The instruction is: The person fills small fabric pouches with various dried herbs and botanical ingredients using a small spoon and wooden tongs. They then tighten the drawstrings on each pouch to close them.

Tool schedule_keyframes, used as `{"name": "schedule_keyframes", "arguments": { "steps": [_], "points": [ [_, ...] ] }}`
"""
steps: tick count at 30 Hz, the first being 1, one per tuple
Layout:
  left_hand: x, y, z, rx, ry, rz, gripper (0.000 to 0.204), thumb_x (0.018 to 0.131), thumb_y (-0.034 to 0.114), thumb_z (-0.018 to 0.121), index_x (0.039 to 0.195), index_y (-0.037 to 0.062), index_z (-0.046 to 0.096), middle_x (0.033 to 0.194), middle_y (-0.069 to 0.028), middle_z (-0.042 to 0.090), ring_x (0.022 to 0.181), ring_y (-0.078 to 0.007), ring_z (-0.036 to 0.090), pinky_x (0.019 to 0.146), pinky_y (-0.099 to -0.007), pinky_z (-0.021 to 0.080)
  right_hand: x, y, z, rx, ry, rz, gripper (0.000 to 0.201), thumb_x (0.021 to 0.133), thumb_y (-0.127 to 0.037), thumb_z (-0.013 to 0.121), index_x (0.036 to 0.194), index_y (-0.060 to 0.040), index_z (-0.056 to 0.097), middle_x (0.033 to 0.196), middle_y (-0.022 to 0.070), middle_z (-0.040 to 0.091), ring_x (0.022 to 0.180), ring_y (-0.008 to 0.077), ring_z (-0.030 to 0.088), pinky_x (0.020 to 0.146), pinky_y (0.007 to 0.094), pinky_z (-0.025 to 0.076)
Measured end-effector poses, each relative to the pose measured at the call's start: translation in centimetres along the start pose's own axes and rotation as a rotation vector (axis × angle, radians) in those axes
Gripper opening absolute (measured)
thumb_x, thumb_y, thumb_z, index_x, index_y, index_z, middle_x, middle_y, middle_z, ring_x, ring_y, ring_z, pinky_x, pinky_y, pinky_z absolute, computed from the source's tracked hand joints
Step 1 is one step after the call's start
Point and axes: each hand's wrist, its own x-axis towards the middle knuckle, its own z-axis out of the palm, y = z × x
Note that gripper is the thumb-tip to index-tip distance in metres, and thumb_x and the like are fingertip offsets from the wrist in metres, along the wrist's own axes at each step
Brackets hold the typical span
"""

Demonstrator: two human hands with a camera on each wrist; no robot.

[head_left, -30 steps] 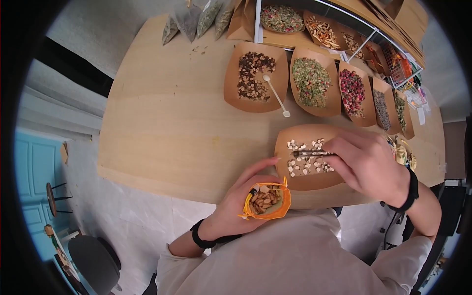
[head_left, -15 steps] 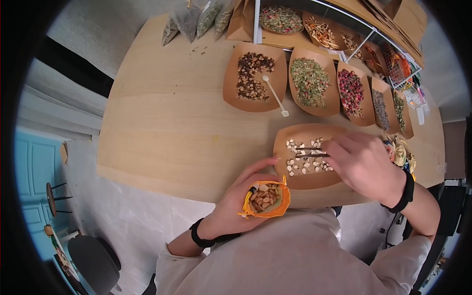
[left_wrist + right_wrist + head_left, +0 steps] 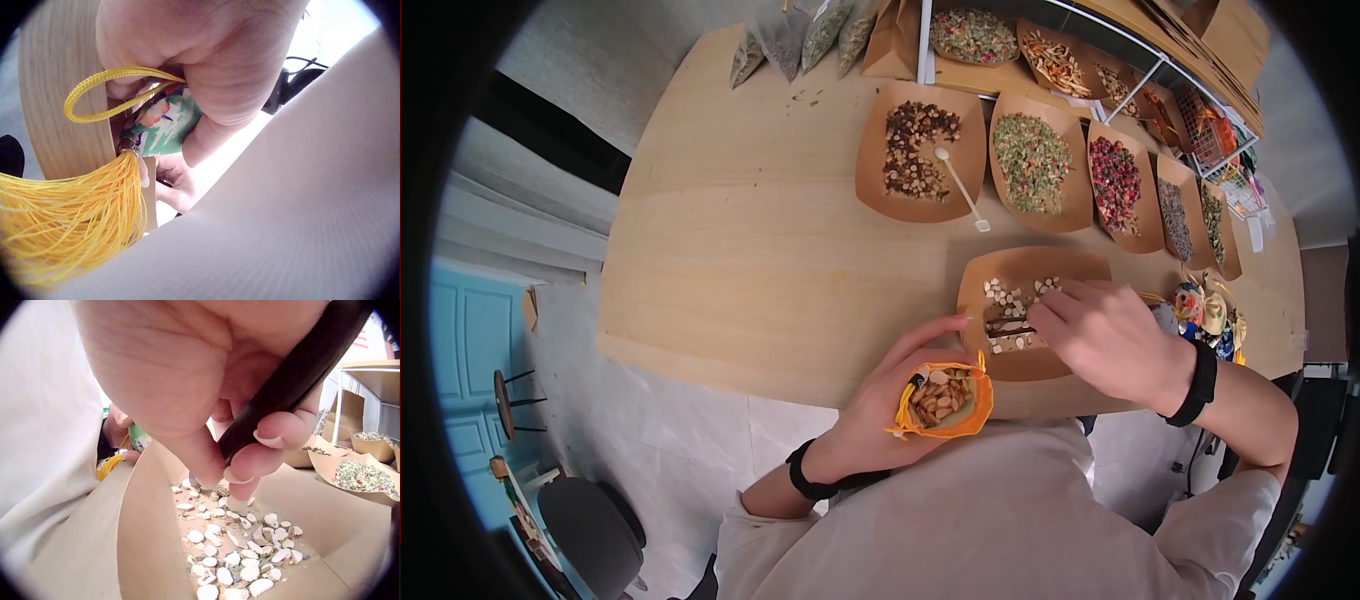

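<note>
In the head view the left hand [image 3: 872, 418] grips an orange-rimmed pouch [image 3: 974, 424] whose mouth faces up, with brown pieces inside. The left wrist view shows the pouch's green patterned cloth [image 3: 169, 128], a yellow cord and a yellow tassel [image 3: 94, 212]. My right hand [image 3: 1112, 340] pinches a dark tool with two thin prongs [image 3: 1006, 328], its tips low among white slices in a brown paper tray [image 3: 1040, 262]. From the right wrist, the dark handle [image 3: 275, 387] runs through the right hand [image 3: 187, 369], above the slices [image 3: 250, 562]; the tool's tips are hidden there.
Behind stand several paper trays, one with dark pieces [image 3: 912, 180] and a pale spoon [image 3: 962, 188], others with green herbs [image 3: 1032, 165] and red buds [image 3: 1114, 185]. Plastic bags [image 3: 782, 45] and a shelf [image 3: 1080, 8] are at the back. Small colourful pouches [image 3: 1212, 312] lie right.
The right hand has moved left and slightly down with the tool, whose prongs now look closer together over the left part of the slices. The left hand and pouch have barely moved.
</note>
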Motion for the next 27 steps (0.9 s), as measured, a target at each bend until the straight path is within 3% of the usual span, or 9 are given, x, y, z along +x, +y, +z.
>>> {"name": "schedule_keyframes", "arguments": {
  "steps": [27],
  "points": [
    [-0.02,-0.17,0.06,-0.023,0.000,0.000,0.052,0.079,0.006,0.084,0.125,0.0058,0.062,0.154,-0.0171,0.040,0.144,-0.0329,0.043,0.112,-0.0411,0.041,0.46,0.66,0.44,0.047,-0.022,0.004,0.012,0.077,-0.008,0.064,0.085,0.0004,0.061,0.079,0.0111,0.066,0.075,0.0271,0.070,0.062,0.0374,0.056]
  ]
}}
